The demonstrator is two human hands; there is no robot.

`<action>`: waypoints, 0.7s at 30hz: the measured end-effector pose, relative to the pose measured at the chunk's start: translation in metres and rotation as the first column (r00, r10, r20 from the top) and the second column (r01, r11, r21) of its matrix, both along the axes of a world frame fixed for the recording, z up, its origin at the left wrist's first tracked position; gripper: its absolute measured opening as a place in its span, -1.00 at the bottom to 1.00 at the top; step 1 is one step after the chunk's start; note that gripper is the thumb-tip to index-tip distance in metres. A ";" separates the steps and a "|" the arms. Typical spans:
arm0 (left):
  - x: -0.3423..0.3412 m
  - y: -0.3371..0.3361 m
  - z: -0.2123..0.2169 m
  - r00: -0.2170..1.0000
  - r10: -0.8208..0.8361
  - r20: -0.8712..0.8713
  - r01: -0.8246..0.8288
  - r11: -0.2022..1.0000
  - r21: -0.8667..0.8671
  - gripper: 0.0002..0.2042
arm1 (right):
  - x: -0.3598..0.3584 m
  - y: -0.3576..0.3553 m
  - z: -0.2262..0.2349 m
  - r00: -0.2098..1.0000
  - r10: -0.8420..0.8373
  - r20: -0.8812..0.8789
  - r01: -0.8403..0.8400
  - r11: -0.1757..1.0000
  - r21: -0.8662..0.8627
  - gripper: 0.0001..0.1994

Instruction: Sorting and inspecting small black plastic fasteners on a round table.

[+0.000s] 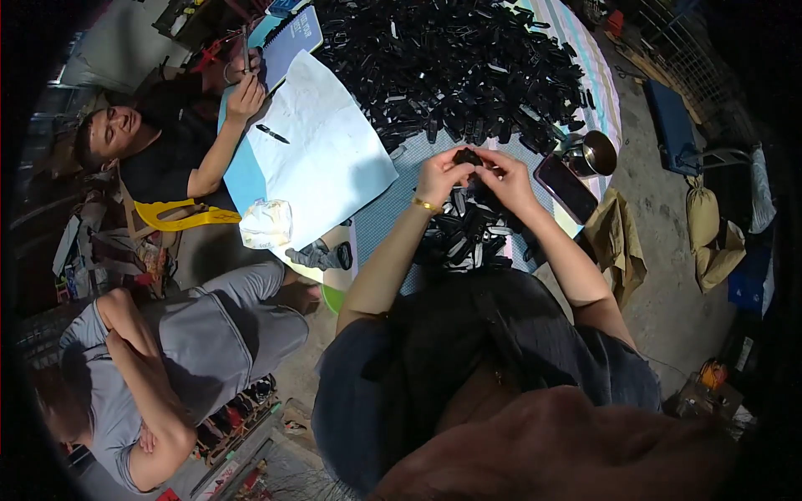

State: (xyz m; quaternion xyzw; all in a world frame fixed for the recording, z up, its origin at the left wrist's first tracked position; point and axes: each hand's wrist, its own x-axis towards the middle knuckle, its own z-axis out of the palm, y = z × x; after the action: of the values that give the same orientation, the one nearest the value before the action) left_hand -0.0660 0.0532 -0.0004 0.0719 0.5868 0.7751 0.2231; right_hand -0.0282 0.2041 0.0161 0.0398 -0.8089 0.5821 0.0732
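Both my hands meet over the near side of the table, pinching a small black piece (468,157) between their fingertips. My left hand (439,179), with a gold band at its wrist, grips it from the left. From the other side, the thumb and fingers of my right hand (508,179) close on the same piece. Its exact kind is too small and dark to make out. Just below my hands lies a small heap of glossy black elongated pieces (472,234). Beyond them spreads a much larger pile of similar dark pieces (443,75).
A phone (566,189) and a metal cup (591,154) sit right of my hands. To the left are a white sheet (326,150), a pen (272,134), a crumpled packet (266,224) and dark cloth (322,255). Two people are at the left; one holds something small, another has folded arms.
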 end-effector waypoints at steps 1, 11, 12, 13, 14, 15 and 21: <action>0.003 -0.002 0.006 1.000 -0.003 -0.007 0.003 1.000 -0.023 -0.66 | 0.003 0.000 -0.006 1.000 -0.009 -0.030 0.009 1.000 -0.027 -0.70; 0.018 -0.007 0.015 0.999 0.011 -0.043 -0.017 0.990 -0.137 -0.68 | 0.022 -0.011 0.019 0.981 -0.014 -0.191 0.048 0.983 0.177 -0.73; 0.021 -0.004 0.015 0.997 0.068 -0.047 -0.074 0.988 -0.137 -0.69 | 0.022 -0.010 0.014 0.976 -0.029 -0.216 0.074 0.977 0.201 -0.73; 0.022 -0.003 0.015 0.991 0.125 -0.051 -0.131 0.982 -0.136 -0.70 | 0.023 -0.010 0.011 0.969 -0.044 -0.241 0.100 0.969 0.224 -0.72; 0.023 -0.003 0.014 0.991 0.127 -0.050 -0.133 0.982 -0.137 -0.70 | 0.024 -0.010 0.011 0.970 -0.042 -0.240 0.097 0.970 0.224 -0.72; 0.025 -0.004 0.012 0.992 0.112 -0.052 -0.117 0.985 -0.128 -0.71 | 0.026 -0.011 0.010 0.969 -0.050 -0.241 0.101 0.973 0.207 -0.72; 0.021 -0.016 0.006 0.978 0.007 -0.209 -0.046 0.982 -0.184 -0.75 | 0.027 -0.010 0.016 0.972 -0.004 -0.236 0.052 0.980 0.195 -0.74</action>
State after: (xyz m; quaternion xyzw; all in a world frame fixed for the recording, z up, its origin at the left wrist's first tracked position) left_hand -0.0448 0.0371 0.0054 0.1231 0.6781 0.7076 0.1561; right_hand -0.0015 0.1943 0.0324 0.1040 -0.8493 0.4882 0.1720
